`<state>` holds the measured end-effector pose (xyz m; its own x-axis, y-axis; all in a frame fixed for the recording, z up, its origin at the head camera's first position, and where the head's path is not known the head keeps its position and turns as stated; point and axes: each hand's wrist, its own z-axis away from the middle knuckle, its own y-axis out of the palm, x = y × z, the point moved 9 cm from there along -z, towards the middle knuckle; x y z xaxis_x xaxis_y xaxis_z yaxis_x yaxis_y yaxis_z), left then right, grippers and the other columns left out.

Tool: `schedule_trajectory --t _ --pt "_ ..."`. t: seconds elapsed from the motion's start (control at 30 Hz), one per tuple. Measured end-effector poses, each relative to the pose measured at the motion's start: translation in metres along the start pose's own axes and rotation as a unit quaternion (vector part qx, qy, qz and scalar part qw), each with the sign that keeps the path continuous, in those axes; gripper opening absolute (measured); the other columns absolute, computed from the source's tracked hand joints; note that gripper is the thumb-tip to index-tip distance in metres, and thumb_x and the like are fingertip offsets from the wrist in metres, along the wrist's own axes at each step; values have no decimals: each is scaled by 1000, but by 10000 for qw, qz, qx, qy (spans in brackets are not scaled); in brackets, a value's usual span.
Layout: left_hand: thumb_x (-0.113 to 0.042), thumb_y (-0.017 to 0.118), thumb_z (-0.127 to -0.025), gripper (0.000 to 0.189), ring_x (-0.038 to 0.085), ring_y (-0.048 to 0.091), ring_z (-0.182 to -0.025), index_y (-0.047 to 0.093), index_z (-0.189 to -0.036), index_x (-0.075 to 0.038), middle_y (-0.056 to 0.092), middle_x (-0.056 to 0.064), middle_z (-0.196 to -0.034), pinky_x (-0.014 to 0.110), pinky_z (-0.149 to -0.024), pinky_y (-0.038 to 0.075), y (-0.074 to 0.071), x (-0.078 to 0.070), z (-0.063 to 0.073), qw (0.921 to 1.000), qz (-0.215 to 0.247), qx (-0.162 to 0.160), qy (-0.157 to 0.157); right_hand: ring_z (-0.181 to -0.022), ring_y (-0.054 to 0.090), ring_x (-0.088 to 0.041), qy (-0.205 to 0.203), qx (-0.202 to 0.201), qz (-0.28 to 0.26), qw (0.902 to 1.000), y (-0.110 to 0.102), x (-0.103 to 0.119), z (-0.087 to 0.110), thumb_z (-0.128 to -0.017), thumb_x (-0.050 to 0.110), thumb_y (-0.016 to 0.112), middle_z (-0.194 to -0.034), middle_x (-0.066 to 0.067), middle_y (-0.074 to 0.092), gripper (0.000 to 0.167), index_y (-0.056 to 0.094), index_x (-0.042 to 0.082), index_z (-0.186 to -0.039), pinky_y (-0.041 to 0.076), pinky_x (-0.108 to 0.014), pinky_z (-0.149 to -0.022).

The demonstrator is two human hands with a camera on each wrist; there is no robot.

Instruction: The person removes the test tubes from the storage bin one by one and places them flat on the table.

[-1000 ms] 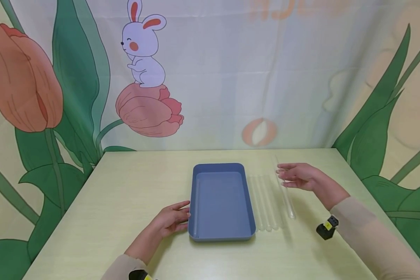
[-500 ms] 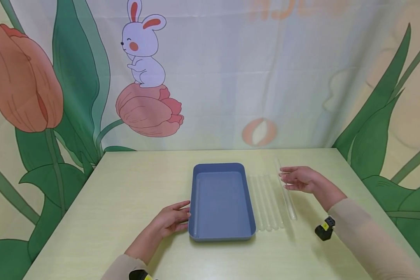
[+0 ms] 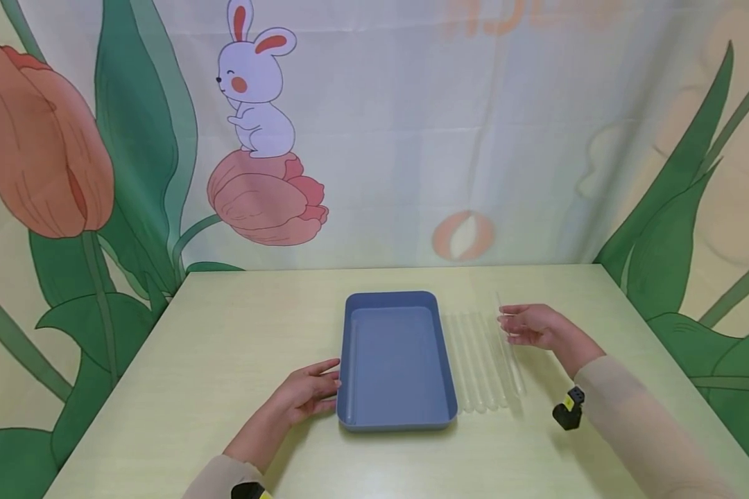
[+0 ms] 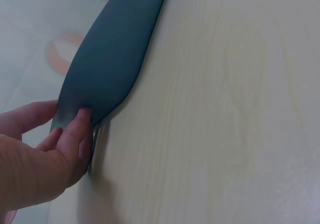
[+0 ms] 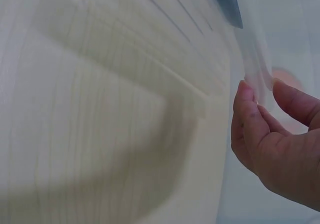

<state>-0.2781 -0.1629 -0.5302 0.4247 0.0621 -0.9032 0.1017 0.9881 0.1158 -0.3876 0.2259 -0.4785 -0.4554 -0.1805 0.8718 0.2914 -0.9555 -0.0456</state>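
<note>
Fingertips of my left hand (image 3: 306, 394) rest against the outer left wall of a blue rectangular tray (image 3: 397, 424). In the left wrist view, the fingers (image 4: 75, 134) lie against the tray's side wall (image 4: 107, 54) near its corner. On the other side, my right hand (image 3: 535, 326) pinches a long clear test tube (image 3: 515, 375) between thumb and fingertips near its far end. The tube's rounded end points toward me. Several more clear test tubes (image 3: 476, 360) lie side by side on the table, just right of the tray, with the held one along their right edge.
A pale wood table (image 3: 225, 346) carries the tray and tubes. Behind it hangs a printed cloth (image 3: 374, 138) with a rabbit and tulips, meeting the table's far edge. A small black camera (image 3: 569, 409) is strapped on the right wrist.
My right hand has moved slightly toward me and lowered with the pinched test tube, now closer to the row of tubes. The left hand and tray have stayed in place.
</note>
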Motion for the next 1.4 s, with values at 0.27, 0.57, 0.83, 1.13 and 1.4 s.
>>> schedule_trajectory --t 0.27,0.57,0.83,1.13,1.4 --pt "4 59 -97 62 18 69 -107 38 -155 3 42 31 -157 33 -86 62 0 1 0 10000 8 -11 -5 -77 62 -2 174 -203 142 9995 -5 -12 -10 -105 5 52 -89 7 66 61 25 -7 -158 61 -20 -74" --pt "4 57 -97 61 17 69 -106 38 -155 3 41 31 -157 32 -85 62 1 -1 2 10000 20 -12 -28 -77 61 -4 356 -381 166 9985 -7 -19 -14 -105 6 54 -86 7 65 60 29 -5 -158 61 -22 -75" --pt "3 58 -97 63 18 69 -109 36 -156 3 41 31 -158 32 -85 62 3 -2 2 10000 -32 40 -1 -74 59 -5 463 -548 241 9971 -8 -22 -20 -104 3 54 -80 7 64 58 31 -6 -157 59 -22 -72" --pt "4 58 -97 62 19 69 -109 37 -156 3 41 32 -158 32 -84 62 2 -1 2 10000 -21 20 0 -67 53 -4 382 -708 668 9945 -7 -26 -29 -103 2 54 -74 9 59 57 33 -8 -155 56 -20 -67" --pt "4 58 -97 61 17 70 -106 40 -155 2 43 31 -156 33 -85 62 -1 -1 2 10000 28 -65 -29 -66 48 -5 437 -950 817 9912 -6 -30 -36 -102 1 55 -70 6 51 57 35 -8 -154 55 -20 -65"
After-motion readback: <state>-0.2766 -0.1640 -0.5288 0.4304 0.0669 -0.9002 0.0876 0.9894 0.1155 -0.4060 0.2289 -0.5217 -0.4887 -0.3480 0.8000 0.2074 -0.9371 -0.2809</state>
